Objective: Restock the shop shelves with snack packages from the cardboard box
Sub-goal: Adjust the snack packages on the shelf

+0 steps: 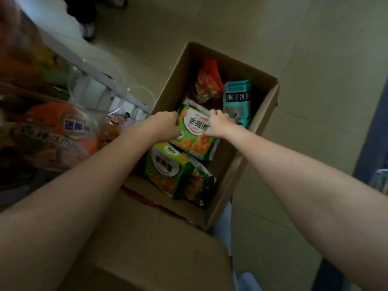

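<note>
Both hands in the cardboard box [247,156], left hand [165,124] and right hand [218,123] gripping opposite edges of the top green snack pack [195,131], not yet shelved; several packs remain inside, shelf [117,89] at left looks part-stocked, blurry.

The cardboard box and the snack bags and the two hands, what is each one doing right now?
Brown cardboard box: open, flaps folded out, snacks inside.
Upper green snack bag with orange rings: gripped by both hands.
Lower green snack bag: lying in the box, untouched.
Teal biscuit packet: leaning on the box wall.
Red snack bag: lying at the far end.
Left hand: gripping the bag's left edge.
Right hand: gripping its right edge.
</note>
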Demonstrator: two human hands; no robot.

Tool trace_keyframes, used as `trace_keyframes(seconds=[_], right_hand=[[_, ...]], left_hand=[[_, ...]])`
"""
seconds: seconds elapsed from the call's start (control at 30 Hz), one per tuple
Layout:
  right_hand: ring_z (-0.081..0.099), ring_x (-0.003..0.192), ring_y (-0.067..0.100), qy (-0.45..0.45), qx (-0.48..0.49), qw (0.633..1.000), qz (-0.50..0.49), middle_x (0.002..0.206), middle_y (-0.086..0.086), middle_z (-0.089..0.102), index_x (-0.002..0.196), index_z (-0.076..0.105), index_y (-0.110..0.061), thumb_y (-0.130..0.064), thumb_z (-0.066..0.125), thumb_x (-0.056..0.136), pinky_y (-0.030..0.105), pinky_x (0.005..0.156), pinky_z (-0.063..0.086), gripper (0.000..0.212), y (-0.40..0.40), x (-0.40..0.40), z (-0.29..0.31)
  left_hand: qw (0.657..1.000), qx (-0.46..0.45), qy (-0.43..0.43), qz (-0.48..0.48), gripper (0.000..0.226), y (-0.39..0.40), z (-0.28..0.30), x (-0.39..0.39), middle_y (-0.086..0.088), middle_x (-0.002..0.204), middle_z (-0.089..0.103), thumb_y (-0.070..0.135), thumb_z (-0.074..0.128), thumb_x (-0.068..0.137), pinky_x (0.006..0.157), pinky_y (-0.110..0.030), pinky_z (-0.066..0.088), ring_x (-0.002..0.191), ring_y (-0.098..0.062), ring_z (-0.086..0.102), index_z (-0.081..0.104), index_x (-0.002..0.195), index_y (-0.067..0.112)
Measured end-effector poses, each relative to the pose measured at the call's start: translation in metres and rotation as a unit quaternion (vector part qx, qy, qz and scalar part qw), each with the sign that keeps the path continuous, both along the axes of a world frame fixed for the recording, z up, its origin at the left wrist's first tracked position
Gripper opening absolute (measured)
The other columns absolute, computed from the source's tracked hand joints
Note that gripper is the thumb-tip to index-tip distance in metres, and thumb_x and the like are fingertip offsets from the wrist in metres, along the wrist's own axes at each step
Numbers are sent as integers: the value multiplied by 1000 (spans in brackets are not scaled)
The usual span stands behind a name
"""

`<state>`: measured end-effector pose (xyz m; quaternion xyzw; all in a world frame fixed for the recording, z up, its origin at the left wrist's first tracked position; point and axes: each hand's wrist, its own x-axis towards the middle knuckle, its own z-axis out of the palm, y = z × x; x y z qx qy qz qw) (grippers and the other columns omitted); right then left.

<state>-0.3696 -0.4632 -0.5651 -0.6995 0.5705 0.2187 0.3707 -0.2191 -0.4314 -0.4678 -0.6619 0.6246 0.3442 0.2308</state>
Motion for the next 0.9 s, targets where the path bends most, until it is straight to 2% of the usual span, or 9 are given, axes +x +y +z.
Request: trace_keyframes(seconds=[0.1,0.23,0.33,0.4,0.53,0.67,0.73,0.8,0.9], right_hand=[[27,134,35,31,-2,1000,3,144,16,32,143,20,-4,-44,65,81,47,109,24,86,1,5,-27],[31,129,36,9,-77,995,-57,137,15,37,136,34,-7,-24,66,85,47,102,32,63,13,14,-37],[51,109,33,-103,-90,980,-147,110,12,58,96,51,-14,-19,66,84,43,87,45,20,17,9,-20],[56,98,32,-142,-94,971,-167,95,11,59,78,48,-13,-12,62,85,42,83,47,16,20,1,7],[55,95,27,-183,-153,959,-155,88,8,59,68,47,-18,-6,62,80,39,85,44,22,15,-40,91],[46,69,16,-210,-207,954,-61,60,-8,47,75,62,-11,-5,65,77,13,53,31,7,20,-131,220],[43,63,16,-194,-237,952,-19,57,-14,40,73,61,-11,-3,66,76,9,52,31,10,39,-185,293],[44,63,19,-166,-283,945,5,58,-13,40,72,61,-12,-3,70,75,14,54,30,13,69,-240,361],[54,89,27,-118,-371,920,-37,85,6,53,94,68,-5,-13,75,74,22,76,33,23,132,-326,449]], left_hand=[[1000,21,-13,-8,36,5,-19,4,-16,129,52,23,48,93,92,-34,40,119,-31,49,48,125,6],[999,32,-6,13,36,9,-26,10,-14,128,54,23,50,92,93,-34,42,118,-29,50,49,124,8],[998,11,32,60,32,11,-15,2,-13,122,57,22,50,91,92,-36,45,112,-29,53,52,120,8],[997,-25,47,60,31,9,-1,-12,-14,120,57,20,51,91,90,-35,43,111,-29,53,53,119,7],[985,-169,34,-7,50,-1,47,-47,-18,133,40,18,56,87,97,-44,37,118,-38,42,39,132,6],[939,-272,28,-210,76,-4,132,-114,-3,151,24,28,66,78,102,-46,29,133,-32,23,27,142,18],[928,-253,28,-272,73,-3,186,-163,-3,139,43,41,69,73,99,-42,27,129,-29,30,36,134,19],[927,-219,55,-300,55,7,248,-218,-3,112,59,48,73,68,89,-37,32,112,-26,48,48,109,21],[928,-177,128,-302,42,37,334,-296,3,85,59,46,78,65,73,-26,40,81,-20,57,53,89,23]])
